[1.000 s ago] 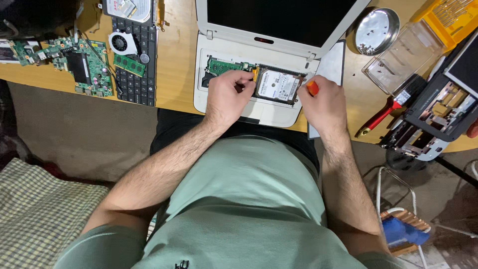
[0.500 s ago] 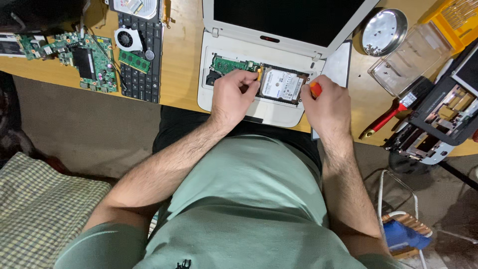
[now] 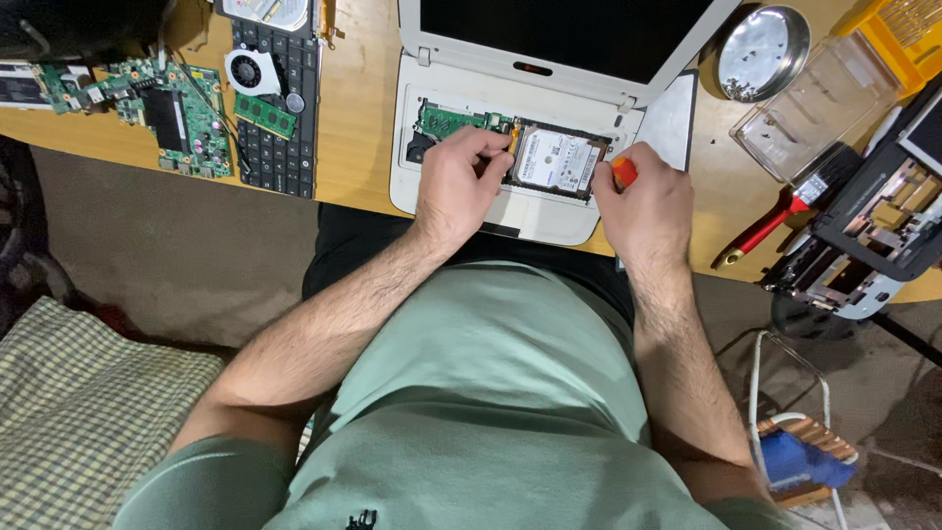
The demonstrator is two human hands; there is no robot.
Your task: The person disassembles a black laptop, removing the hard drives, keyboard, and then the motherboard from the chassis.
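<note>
1. The wooden surface (image 3: 358, 137) carries an opened white laptop (image 3: 461, 201) at its front edge.
2. To the left lie a black keyboard (image 3: 280, 147) and a green circuit board (image 3: 177, 123).
3. To the right lie a round metal dish (image 3: 763, 51), a clear plastic box (image 3: 814, 103) and a red-handled brush (image 3: 775, 221).

Bright, even overhead light; sharp focus, slight wide-angle edge distortion.

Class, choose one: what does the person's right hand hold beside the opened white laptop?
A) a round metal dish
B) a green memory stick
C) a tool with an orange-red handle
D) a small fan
C: the right hand grips an orange-red tool handle beside the hard drive in the laptop.
</note>
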